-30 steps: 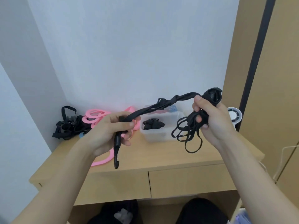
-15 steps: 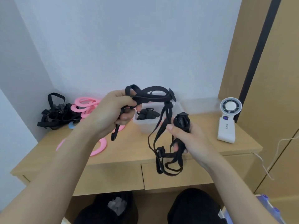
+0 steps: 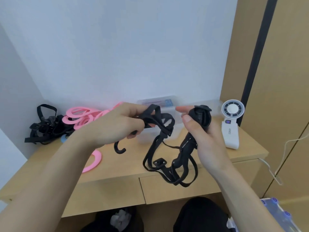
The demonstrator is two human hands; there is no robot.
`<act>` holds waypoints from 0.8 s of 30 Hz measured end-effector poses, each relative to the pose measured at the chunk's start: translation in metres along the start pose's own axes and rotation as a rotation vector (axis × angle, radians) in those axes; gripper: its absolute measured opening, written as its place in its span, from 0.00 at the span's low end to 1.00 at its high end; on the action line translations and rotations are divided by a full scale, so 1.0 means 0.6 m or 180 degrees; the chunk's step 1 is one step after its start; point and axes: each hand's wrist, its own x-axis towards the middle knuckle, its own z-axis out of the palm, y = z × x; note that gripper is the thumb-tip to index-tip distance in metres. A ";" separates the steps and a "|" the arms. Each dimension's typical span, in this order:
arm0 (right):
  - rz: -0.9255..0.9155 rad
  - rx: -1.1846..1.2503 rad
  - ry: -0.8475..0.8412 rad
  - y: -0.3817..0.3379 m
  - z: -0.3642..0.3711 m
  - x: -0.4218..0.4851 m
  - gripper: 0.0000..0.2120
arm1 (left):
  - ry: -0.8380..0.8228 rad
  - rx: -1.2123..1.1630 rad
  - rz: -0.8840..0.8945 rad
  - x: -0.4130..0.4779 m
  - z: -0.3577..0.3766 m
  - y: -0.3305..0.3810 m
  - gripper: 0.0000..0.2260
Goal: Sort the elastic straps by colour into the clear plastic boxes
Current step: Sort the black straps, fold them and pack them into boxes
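White wall corner, tan cabinet at right. Wooden surface (image 3: 127, 162) with drawers below. Landmark: clear box (image 3: 150, 136) at the back centre of the surface, mostly hidden by the hands; contents cannot be made out.

Left hand (image 3: 117, 126), in front of the box: fingers curled tight round one end of the black strap (image 3: 160, 131), a hooked end hanging below the fist. Right hand (image 3: 202, 136), right of the box: closed round a bunched roll of the same strap, forefinger out straight. Loops and a buckle dangle between and below the hands, over the front edge.

Left of the box: pink straps (image 3: 83, 116), then a black pile (image 3: 45, 126) at the wall. Second box (image 3: 160, 102) behind. White fan (image 3: 231, 126) right of it.
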 end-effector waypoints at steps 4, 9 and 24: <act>-0.0074 -0.0158 -0.0539 -0.001 0.019 0.008 0.25 | -0.0130 0.0428 0.0309 0.008 0.026 0.023 0.24; 0.0110 -0.0213 -0.0677 0.008 0.019 0.009 0.08 | -0.0158 0.0000 0.0274 0.007 0.025 0.020 0.17; 0.0572 0.0259 -0.0988 0.009 0.002 0.003 0.13 | 0.0346 0.0193 0.0024 -0.049 0.028 -0.047 0.05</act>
